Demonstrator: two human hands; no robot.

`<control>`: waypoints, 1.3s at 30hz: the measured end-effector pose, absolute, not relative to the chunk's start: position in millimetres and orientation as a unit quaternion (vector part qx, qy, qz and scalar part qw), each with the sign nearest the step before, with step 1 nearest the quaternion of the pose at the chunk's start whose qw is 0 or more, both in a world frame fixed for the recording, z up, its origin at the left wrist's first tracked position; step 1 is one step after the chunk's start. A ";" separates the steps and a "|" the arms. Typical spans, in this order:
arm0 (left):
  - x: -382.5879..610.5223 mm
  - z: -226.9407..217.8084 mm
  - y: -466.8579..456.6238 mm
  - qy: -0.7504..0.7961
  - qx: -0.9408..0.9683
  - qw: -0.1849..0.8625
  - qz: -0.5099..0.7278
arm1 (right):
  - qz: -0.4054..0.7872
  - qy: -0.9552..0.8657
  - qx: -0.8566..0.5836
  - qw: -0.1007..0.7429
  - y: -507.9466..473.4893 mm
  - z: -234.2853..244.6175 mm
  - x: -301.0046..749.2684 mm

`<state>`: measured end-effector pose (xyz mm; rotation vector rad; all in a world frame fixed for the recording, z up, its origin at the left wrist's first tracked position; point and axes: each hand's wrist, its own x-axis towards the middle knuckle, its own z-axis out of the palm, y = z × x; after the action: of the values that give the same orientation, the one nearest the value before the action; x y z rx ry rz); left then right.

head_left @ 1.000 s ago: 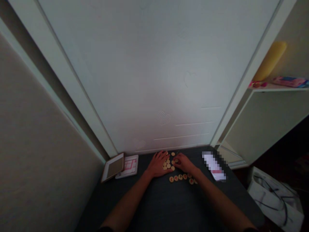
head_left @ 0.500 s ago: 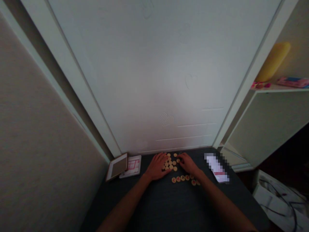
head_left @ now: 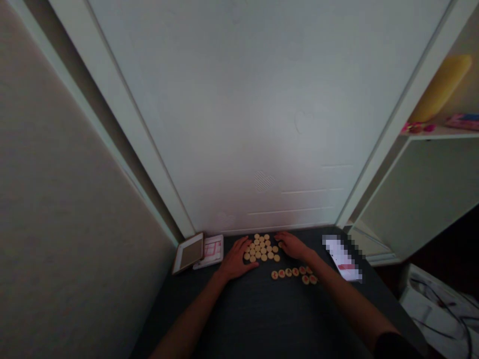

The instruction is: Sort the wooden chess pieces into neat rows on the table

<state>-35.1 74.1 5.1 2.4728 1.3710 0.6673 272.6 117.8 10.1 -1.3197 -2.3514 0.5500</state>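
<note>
A cluster of round wooden Chinese chess pieces, blank sides up, lies near the far edge of the dark table. My left hand rests along the cluster's left side, thumb spread wide from the fingers, and it holds nothing. On the cluster's right, my right hand is low over the table with its fingers reaching left. A single piece shows by its thumb. Closer to me runs a row of pieces with characters up, and a few more sit below its right end, partly covered by my right forearm.
A framed board leans over a white-and-pink box at the table's left. On the right lies a phone, partly pixelated. A white panel rises behind the dark table. Cables trail over a white box lower right.
The view has shifted slightly. My left hand has drawn left off the cluster, so more blank pieces show and they lie more loosely. My right hand stays at the cluster's right side.
</note>
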 end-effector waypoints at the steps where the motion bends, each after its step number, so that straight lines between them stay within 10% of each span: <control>1: -32.5 6.0 76.4 0.464 0.848 0.117 0.228 | 0.194 -0.839 -0.471 0.192 115.0 9.7 273.9; 39: 43.1 9.5 93.3 0.432 0.879 0.075 0.190 | 0.208 -0.836 -0.469 0.196 101.0 10.8 277.5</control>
<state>43.1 93.3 9.5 2.6356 1.2958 0.5696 277.5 101.0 10.8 -1.3134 -2.3414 0.5816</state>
